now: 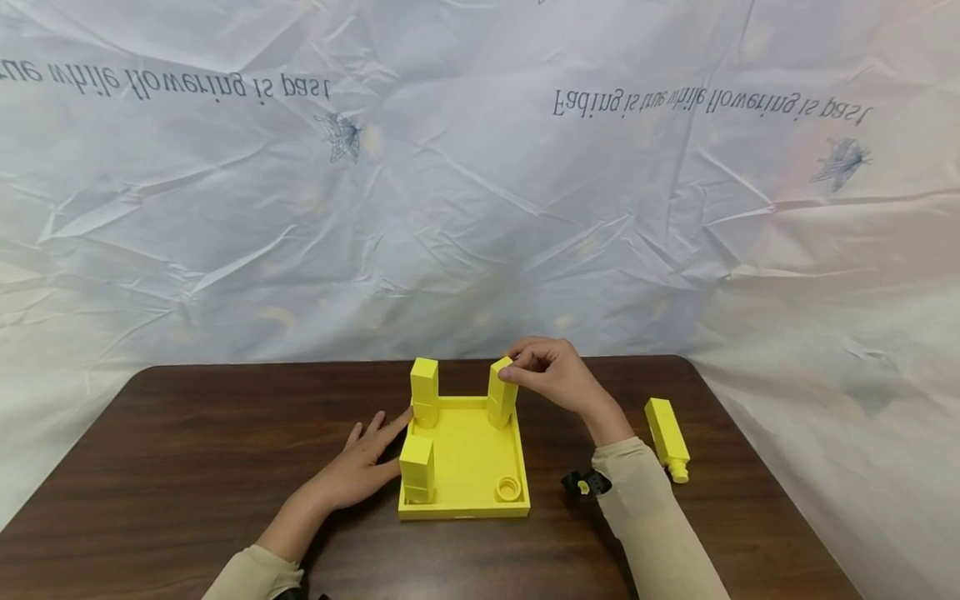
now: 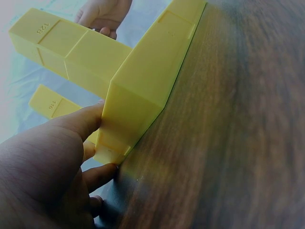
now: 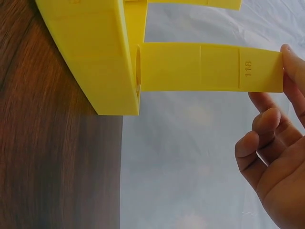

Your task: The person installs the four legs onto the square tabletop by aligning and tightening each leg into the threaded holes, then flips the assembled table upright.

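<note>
A yellow square tray lies on the table, with square yellow posts upright at three corners. With thumb and fingertips, my right hand pinches the top of the far-right post, which is marked 118 in the right wrist view. That post's lower end stands in the tray corner, slightly tilted in the head view. My left hand rests against the tray's left side, fingers spread and extended. Beside it stand the far-left post and the near-left post. At the near-right corner is a round socket.
Another yellow post with a round threaded end lies on the table's right side, beyond my right forearm. A dark wood table carries everything. Behind its far edge hangs a pale printed cloth.
</note>
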Demonstrator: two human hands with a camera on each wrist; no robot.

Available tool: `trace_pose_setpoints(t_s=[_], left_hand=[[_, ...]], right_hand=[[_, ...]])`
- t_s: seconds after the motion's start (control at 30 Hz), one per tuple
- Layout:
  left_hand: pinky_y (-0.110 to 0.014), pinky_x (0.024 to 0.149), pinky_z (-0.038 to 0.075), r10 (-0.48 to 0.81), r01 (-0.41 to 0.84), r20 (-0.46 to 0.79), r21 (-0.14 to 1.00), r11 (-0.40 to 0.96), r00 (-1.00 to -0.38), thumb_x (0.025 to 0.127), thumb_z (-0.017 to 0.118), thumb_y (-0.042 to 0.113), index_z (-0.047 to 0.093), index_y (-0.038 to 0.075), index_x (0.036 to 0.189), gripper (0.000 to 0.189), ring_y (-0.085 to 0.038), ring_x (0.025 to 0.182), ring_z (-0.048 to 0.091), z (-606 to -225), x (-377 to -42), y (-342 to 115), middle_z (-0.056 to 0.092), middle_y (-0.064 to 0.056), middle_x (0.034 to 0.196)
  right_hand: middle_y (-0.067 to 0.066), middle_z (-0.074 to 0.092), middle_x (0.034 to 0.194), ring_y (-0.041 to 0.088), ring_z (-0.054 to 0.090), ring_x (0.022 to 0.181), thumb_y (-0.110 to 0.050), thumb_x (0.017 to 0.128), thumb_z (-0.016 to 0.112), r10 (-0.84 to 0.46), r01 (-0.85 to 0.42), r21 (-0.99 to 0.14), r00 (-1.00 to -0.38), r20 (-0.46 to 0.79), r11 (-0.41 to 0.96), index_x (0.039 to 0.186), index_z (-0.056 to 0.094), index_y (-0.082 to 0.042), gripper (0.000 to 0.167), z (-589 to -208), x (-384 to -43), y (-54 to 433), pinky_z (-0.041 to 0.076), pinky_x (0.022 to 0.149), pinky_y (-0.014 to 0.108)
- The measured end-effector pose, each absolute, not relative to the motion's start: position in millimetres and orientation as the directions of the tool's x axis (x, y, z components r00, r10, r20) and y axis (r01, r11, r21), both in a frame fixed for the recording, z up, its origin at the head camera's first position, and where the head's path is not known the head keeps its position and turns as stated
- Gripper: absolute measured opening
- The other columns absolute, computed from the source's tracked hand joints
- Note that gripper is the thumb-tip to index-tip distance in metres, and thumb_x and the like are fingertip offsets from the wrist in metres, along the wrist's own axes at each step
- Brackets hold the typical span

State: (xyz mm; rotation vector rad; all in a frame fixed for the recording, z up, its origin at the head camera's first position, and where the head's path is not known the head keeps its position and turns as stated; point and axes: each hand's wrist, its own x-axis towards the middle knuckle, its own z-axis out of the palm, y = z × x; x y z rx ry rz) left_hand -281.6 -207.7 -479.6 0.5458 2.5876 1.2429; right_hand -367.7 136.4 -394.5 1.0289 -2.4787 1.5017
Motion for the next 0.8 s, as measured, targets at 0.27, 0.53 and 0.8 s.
trace_pose_setpoints(t_s=[0.27, 0.53, 0.8], left_hand=[[-0.07, 0.121, -0.013, 0.421, 0.241, -0.028, 0.786, 0.569, -0.906, 0.106, 0.064, 0.046, 0.023, 0.02, 0.17, 0.08, -0.046, 0.16, -0.004, -478.3, -280.5, -207.3, 0.027, -0.015, 0.172], [-0.069, 0.122, -0.013, 0.417, 0.241, -0.023, 0.785, 0.571, -0.909, 0.106, 0.064, 0.046, 0.024, 0.02, 0.17, 0.079, -0.045, 0.16, -0.004, -478.5, -279.7, -207.6, 0.027, -0.015, 0.172], [-0.069, 0.122, -0.013, 0.413, 0.241, -0.023, 0.781, 0.576, -0.91, 0.107, 0.063, 0.046, 0.024, 0.021, 0.17, 0.079, -0.044, 0.161, -0.004, -478.8, -279.2, -207.4, 0.027, -0.014, 0.172]], right_hand=[[0.012, 0.071, 0.122, 0.026, 0.067, 0.089, -0.008, 0.096, 0.08, -0.507, -0.565, -0.77, -0.776, 0.375, 0.296, 0.089, 0.082, -0.01, 0.008, -394.5, -367.6, 136.7, 0.059, 0.082, 0.034], [0.013, 0.071, 0.125, 0.027, 0.069, 0.092, -0.009, 0.097, 0.079, -0.511, -0.542, -0.787, -0.785, 0.35, 0.295, 0.09, 0.082, -0.009, 0.008, -393.7, -367.1, 136.4, 0.06, 0.082, 0.034], [0.021, 0.069, 0.129, 0.036, 0.064, 0.075, -0.006, 0.096, 0.079, -0.539, -0.5, -0.823, -0.787, 0.302, 0.27, 0.099, 0.081, -0.003, 0.005, -391.7, -366.0, 138.4, 0.054, 0.067, 0.027]])
